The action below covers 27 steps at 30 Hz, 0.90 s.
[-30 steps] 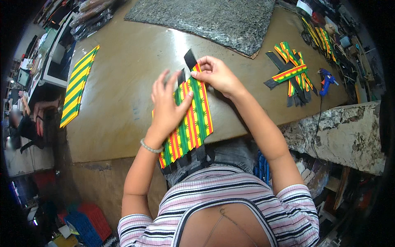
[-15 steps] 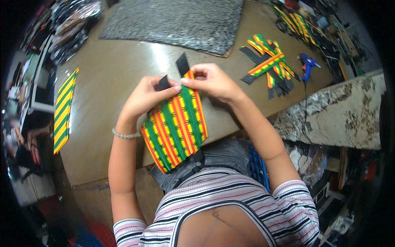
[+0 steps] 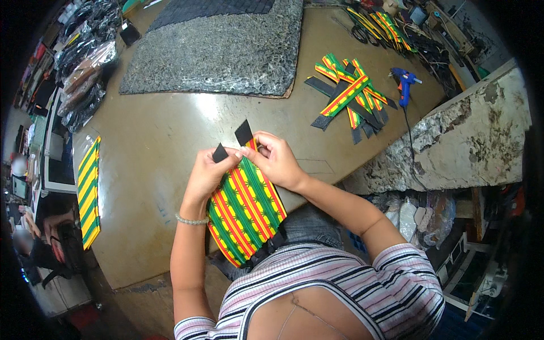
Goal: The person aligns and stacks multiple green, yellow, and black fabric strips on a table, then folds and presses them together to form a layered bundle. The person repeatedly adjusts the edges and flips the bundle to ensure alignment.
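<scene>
1. Fingers first: the left hand (image 3: 207, 173) is pinching the top edge of a striped fabric panel (image 3: 245, 211) (green, red and yellow), right by a short black tab (image 3: 220, 153) sticking up from it.
2. The right hand (image 3: 277, 161) has its fingers closed on the same top edge, just next to a second black tab (image 3: 243, 132). So both hands are gripping the panel.
3. The panel itself is held tilted over the near edge of the brown desk (image 3: 170, 136), its lower end hanging toward the person's lap.
4. Further out on the desk: a pile of matching striped and black strips (image 3: 347, 97) to the right, with a blue glue gun (image 3: 404, 84) just beside it.
5. A grey mat (image 3: 215, 51) lies at the far side, and another striped panel (image 3: 89, 190) sits well off to the left.
</scene>
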{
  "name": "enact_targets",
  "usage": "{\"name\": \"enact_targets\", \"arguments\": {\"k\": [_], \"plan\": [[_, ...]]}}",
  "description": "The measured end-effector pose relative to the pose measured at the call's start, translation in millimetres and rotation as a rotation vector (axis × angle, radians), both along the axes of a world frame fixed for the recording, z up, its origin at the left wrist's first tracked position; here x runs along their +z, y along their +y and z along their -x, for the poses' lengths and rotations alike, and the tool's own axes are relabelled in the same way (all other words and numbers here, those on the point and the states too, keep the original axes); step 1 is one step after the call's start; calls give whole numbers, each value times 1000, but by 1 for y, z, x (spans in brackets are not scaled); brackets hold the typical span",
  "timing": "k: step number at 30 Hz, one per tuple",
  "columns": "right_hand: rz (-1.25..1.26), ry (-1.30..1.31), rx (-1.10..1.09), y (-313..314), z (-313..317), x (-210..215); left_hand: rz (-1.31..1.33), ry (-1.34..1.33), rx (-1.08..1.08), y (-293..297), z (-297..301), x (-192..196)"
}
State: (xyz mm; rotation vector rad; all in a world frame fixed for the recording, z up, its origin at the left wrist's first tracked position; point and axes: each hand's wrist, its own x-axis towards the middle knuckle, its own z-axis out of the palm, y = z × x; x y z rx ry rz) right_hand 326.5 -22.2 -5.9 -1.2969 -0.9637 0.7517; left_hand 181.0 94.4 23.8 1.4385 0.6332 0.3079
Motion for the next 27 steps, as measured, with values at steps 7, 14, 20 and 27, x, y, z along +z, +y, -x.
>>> {"name": "enact_targets", "arguments": {"k": [7,14,20,27], "plan": [[-231,-375,-30,-13,-2,5,57,-32,-89,0,5,2],[252,341,254,2,-19,17,-69,34,-54,-1,3,3],[309,349,494,2,-50,21,-102,53,-97,1,6,3],[193,-60,232,4,-28,12,-201,-1,-38,2,4,-6]]}}
